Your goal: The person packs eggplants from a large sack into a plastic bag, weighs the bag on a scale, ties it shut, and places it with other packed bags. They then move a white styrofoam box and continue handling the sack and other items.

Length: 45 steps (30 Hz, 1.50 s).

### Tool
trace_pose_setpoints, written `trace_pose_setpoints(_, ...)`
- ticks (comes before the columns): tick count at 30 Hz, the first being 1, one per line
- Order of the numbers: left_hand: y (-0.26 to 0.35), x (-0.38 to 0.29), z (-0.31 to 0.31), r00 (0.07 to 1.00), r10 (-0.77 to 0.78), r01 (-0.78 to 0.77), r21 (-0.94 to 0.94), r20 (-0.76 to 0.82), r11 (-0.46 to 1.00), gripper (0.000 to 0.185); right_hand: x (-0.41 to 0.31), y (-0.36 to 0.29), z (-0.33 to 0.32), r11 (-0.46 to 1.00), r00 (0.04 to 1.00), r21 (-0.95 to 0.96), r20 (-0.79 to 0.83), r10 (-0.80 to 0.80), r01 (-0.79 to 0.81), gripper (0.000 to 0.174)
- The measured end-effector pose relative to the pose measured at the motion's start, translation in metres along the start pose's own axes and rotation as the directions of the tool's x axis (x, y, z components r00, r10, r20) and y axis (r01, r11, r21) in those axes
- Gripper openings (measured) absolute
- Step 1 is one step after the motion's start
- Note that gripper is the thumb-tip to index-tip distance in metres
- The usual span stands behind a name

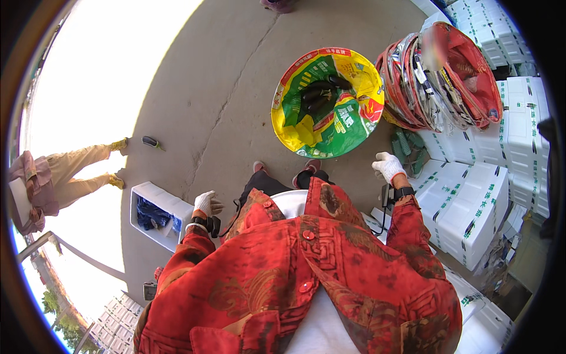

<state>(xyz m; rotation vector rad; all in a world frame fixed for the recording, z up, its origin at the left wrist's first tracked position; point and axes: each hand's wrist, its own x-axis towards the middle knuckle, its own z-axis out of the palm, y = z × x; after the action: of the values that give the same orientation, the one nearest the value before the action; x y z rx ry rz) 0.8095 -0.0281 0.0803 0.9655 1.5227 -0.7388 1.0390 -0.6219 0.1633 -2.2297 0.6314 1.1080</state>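
Note:
A round, open basket [349,132] lined with green and yellow printed sacking stands on the floor before me, with several dark eggplants [319,98] inside. My right hand [389,166], in a white knitted glove, hangs to the right of the basket's near edge, apart from it, fingers loosely bent and nothing in them. Gloved alike, my left hand [208,204] is beside a white foam box [163,194] that holds dark blue plastic; it grips nothing and its fingers are apart. One eggplant [151,141] lies alone on the concrete, left of the basket.
Stacked white foam boxes [468,208] with printed tape line the right side. Several nested baskets [442,79] lie tilted against them, above green slatted crates [409,150]. At the far left a person [66,181] in tan trousers carries a white box. A crack [227,106] runs along the floor.

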Motion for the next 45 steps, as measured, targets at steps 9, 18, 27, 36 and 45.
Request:
trace_pose_setpoints(9,0.003,0.030,-0.055,0.994,-0.109,0.109,0.099,-0.009,0.989,0.047,-0.035,0.139,0.094,0.783,0.920,-0.605,0.209,0.330,-0.143,0.033)
trace_pose_setpoints(18,0.043,-0.018,-0.014,0.942,0.331,-0.334,0.203,0.046,0.921,0.037,-0.052,0.007,0.031,0.831,0.998,-0.555,-0.032,-0.053,0.027,0.052)
trace_pose_setpoints(27,-0.005,-0.030,0.013,0.973,0.224,-0.229,0.263,0.049,0.937,0.029,-0.155,-0.186,-0.108,0.650,0.567,-0.426,-0.320,-0.759,0.629,0.036)
trace_pose_setpoints(36,0.054,-0.161,0.049,0.543,0.839,-0.607,0.698,0.016,0.380,0.057,-0.204,-0.231,-0.126,0.419,0.424,0.074,-0.241,-0.873,0.905,0.039)
trace_pose_setpoints(45,0.119,-0.303,0.093,0.096,0.991,-0.457,-0.880,0.094,0.128,0.069,-0.210,-0.232,-0.160,-0.339,0.634,0.851,-0.526,-0.567,0.402,0.036)
